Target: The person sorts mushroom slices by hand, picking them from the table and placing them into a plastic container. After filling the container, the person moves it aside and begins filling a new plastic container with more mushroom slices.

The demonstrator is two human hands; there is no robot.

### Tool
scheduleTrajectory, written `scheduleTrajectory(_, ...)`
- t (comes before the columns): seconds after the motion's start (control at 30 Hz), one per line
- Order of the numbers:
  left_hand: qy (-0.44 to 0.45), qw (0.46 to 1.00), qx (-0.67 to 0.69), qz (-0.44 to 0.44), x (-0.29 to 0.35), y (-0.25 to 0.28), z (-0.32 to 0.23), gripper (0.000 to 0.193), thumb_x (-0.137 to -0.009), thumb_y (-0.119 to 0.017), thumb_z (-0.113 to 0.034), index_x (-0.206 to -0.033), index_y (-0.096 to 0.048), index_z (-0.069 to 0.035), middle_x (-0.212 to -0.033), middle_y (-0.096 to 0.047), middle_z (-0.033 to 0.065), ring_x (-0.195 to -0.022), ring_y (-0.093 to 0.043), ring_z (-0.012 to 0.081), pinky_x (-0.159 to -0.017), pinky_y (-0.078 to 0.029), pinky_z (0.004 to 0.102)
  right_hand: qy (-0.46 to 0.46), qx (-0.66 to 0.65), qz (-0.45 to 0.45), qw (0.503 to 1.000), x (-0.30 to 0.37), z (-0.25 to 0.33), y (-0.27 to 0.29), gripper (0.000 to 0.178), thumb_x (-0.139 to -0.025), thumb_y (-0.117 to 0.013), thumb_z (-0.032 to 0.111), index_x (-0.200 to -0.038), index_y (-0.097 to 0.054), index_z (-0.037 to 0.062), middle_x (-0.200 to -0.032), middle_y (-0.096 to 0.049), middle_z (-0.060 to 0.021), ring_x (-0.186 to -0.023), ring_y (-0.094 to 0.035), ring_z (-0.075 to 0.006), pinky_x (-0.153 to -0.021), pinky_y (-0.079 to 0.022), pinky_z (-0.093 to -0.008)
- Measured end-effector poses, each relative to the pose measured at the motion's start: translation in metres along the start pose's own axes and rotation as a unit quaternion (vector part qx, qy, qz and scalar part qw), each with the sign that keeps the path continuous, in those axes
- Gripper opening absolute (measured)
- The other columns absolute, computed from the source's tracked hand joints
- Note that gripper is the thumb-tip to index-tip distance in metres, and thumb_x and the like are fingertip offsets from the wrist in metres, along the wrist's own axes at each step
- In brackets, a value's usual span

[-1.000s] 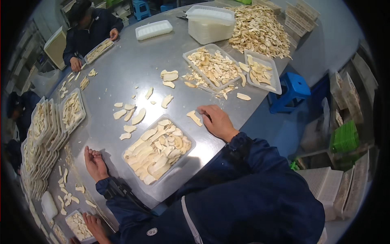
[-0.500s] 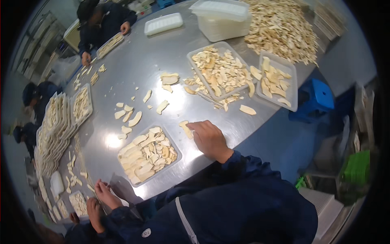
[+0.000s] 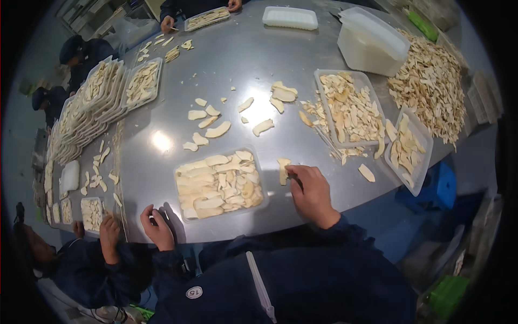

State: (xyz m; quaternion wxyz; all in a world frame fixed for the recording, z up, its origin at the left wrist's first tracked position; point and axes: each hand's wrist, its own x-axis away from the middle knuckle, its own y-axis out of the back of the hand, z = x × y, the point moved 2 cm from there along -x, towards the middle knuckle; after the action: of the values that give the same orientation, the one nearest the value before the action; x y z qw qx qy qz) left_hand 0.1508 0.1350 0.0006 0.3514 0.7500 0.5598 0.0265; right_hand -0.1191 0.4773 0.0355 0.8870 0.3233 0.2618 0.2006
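Note:
My right hand (image 3: 313, 195) is over the metal table, its thumb and finger closed on the edge of a pale dried mushroom-like slice (image 3: 283, 171). To its left lies a clear plastic tray (image 3: 264, 189), filled with long slices on the left and smaller pieces (image 3: 237, 178) on the right. My left hand (image 3: 158, 228) rests near the table's front edge, left of the tray. Its fingers are loosely curled, thumb apart, with nothing visible held. Beyond the tray are several loose slices (image 3: 218, 130).
On the right stand a heaped tray (image 3: 350, 144), a tilted tray (image 3: 415, 186), stacked empty trays (image 3: 372, 43) and a large slice pile (image 3: 431, 86). Filled trays (image 3: 81, 127) are stacked at left. A co-worker's hand (image 3: 109, 233) is close to my left hand. A blue stool (image 3: 440, 189) stands beyond the edge.
The view has turned, so the table's things appear shifted right and rotated. My right hand stays at the same slice; my left hand remains by the table edge.

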Motion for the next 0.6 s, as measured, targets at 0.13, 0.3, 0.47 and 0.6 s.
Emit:
scheduleTrajectory(0.13, 0.001, 0.999, 0.007, 0.040, 0.002, 0.001, 0.008, 0.019, -0.102, -0.056, -0.008, -0.120, -0.060, -0.001, -0.105, -0.061, 0.0053, -0.087, -0.057, 0.0114, -0.075, -0.048, 0.0256, -0.057, -0.032, 0.124, 0.990, -0.021, 0.005, 0.023, 0.028, -0.092, -0.062, 0.011, -0.119, -0.066, 0.0085, -0.106, -0.068, -0.0112, -0.094, -0.065, -0.0322, -0.082, -0.053, -0.0424)
scheduleTrajectory(0.3, 0.016, 0.992, 0.069, 0.108, 0.003, 0.004, 0.002, 0.020, -0.100, -0.055, -0.003, -0.118, -0.061, 0.001, -0.105, -0.061, 0.0086, -0.093, -0.060, 0.0156, -0.082, -0.050, 0.0283, -0.001, 0.100, 0.146, 0.984, -0.063, 0.016, 0.025, 0.028, -0.091, -0.066, 0.020, -0.116, -0.067, 0.0074, -0.100, -0.069, -0.0120, -0.094, -0.067, -0.0323, -0.078, -0.054, -0.0431)
scheduleTrajectory(0.47, -0.029, 0.984, 0.062, 0.162, -0.007, 0.022, -0.004, 0.017, -0.097, -0.055, 0.000, -0.113, -0.062, 0.003, -0.104, -0.061, 0.0115, -0.095, -0.061, 0.0214, -0.087, -0.049, 0.0321, -0.080, 0.213, 0.181, 0.957, -0.058, 0.039, 0.009, 0.036, -0.086, -0.074, 0.033, -0.108, -0.065, 0.0061, -0.092, -0.069, -0.0101, -0.078, -0.068, -0.0343, -0.066, -0.053, -0.0444)
scheduleTrajectory(0.6, -0.035, 0.989, 0.042, 0.141, -0.014, 0.044, 0.024, 0.016, -0.096, -0.055, 0.001, -0.110, -0.062, 0.003, -0.104, -0.061, 0.0130, -0.096, -0.061, 0.0246, -0.088, -0.049, 0.0336, -0.121, 0.256, 0.155, 0.947, -0.047, 0.044, -0.005, 0.035, -0.087, -0.074, 0.030, -0.111, -0.062, 0.0077, -0.090, -0.068, -0.0096, -0.080, -0.068, -0.0339, -0.067, -0.053, -0.0441)
